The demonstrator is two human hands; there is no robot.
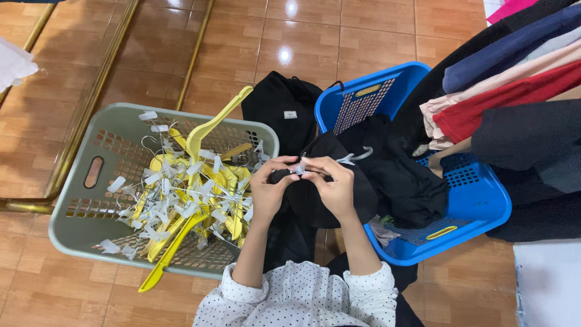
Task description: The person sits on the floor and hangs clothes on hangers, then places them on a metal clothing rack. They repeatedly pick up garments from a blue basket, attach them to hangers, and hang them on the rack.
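Note:
My left hand [270, 186] and my right hand [331, 184] meet in front of me, both pinching a small white tag [299, 168] fixed to a black garment [321, 200]. The garment drapes down from my fingers over my lap and against the blue basket [478, 209]. A white hanger hook [357, 157] pokes out of the cloth just right of my fingers. More black clothes [405, 175] lie bunched inside the blue basket. Both my sleeves are white with dark dots.
A grey-green basket [78, 181] at left holds several yellow hangers [193, 200] with white tags. Another black garment [281, 106] lies on the tiled floor between the baskets. Hung clothes [508, 79] in red, navy, pink and black crowd the upper right. Brass rails [78, 121] run along the left.

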